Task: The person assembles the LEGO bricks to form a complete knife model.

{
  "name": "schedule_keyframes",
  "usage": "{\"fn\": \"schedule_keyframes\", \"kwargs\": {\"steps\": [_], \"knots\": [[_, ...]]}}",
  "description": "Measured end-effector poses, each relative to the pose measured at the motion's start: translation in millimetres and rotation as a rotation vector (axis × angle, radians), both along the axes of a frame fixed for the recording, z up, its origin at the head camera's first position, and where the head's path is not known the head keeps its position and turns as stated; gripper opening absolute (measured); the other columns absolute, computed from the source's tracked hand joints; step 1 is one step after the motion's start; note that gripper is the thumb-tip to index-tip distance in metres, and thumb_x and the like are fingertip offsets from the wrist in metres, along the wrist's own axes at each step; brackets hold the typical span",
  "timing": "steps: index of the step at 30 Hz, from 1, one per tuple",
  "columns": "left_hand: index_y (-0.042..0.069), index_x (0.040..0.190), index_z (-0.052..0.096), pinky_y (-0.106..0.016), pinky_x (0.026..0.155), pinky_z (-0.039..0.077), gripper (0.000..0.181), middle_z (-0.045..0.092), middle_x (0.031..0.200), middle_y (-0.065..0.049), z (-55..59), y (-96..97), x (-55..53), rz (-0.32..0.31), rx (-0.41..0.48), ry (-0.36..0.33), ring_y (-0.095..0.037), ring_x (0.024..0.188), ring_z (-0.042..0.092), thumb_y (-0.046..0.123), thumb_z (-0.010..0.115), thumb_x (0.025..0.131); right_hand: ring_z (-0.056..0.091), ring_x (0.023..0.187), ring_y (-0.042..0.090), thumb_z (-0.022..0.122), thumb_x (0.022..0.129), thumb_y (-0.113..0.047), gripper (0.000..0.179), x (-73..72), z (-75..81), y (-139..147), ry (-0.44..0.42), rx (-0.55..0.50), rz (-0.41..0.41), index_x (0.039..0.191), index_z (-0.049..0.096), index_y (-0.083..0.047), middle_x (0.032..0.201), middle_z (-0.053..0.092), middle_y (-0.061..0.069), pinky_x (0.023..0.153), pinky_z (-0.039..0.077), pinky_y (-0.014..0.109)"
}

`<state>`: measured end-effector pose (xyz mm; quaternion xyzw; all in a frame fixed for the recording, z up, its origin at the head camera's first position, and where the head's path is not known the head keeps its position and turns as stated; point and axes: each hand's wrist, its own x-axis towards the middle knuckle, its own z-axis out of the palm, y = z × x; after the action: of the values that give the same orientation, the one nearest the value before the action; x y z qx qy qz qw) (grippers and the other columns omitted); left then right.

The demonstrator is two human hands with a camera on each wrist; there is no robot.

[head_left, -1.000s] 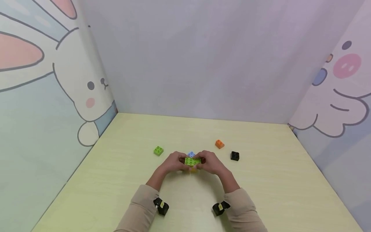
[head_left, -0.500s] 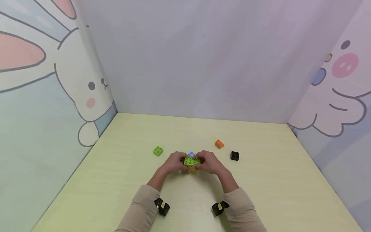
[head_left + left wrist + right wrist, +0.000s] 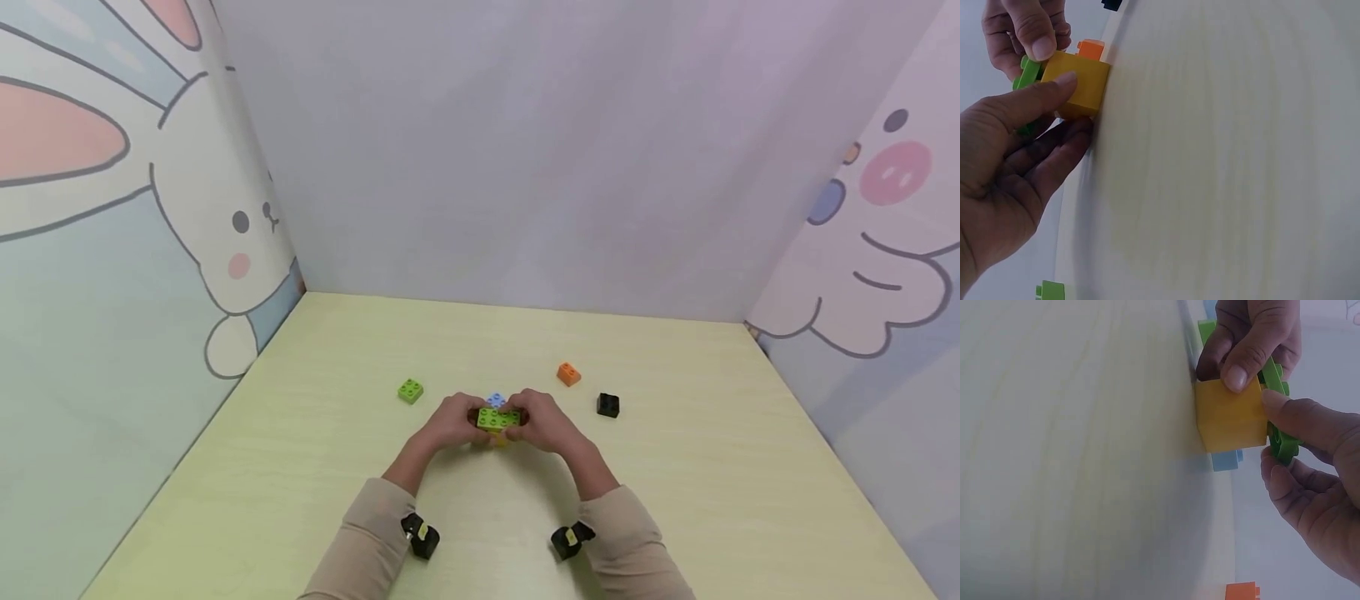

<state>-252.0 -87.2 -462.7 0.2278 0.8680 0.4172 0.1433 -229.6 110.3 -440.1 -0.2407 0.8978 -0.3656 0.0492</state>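
Both hands meet around one small build at the middle of the table. My left hand (image 3: 452, 419) grips a yellow block (image 3: 1232, 415), its thumb lying flat on the face in both wrist views. A thin lime-green plate brick (image 3: 498, 418) with studs lies on top of the yellow block. My right hand (image 3: 546, 421) pinches the green plate's right end between thumb and fingers, as the right wrist view shows. In that view the thumb's tip is at the seam of plate and block. How firmly the two parts are joined, I cannot tell.
Just behind the hands lies a light blue brick (image 3: 496, 400). A small green brick (image 3: 410, 391) is to the left. Right of the hands are an orange brick (image 3: 568, 374) and a black brick (image 3: 608, 405). Fabric walls border the pale table (image 3: 712, 483).
Almost nothing differs. Both hands stay on the green plate and yellow block, with slight shifts of the fingers. The loose bricks keep their places.
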Motion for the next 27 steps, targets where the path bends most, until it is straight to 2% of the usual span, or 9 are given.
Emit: {"fn": "schedule_keyframes", "kwargs": {"steps": [7,27], "knots": [[0.009,0.102,0.069,-0.032,0.073,0.044,0.034,0.063,0.088,0.005,0.4,-0.3,0.1,0.008,0.001,-0.013,-0.013,0.079,0.055,0.012,0.081,0.07,0.047,0.069,0.014,0.076,0.076,-0.006,0.026,1.5,-1.7,-0.7,0.001,-0.026,-0.006,0.101,0.069,-0.005,0.081,0.053,-0.001,0.06,0.041,0.028],[0.006,0.102,0.067,-0.03,0.072,0.045,0.035,0.063,0.086,0.004,0.4,2.2,-0.1,0.009,0.01,-0.021,-0.013,0.077,0.055,0.01,0.081,0.07,0.049,0.073,0.015,0.076,0.075,-0.003,0.025,-2.1,2.6,-0.6,-0.061,0.009,-0.009,0.099,0.067,-0.006,0.083,0.056,0.0,0.066,0.043,0.032]]}}
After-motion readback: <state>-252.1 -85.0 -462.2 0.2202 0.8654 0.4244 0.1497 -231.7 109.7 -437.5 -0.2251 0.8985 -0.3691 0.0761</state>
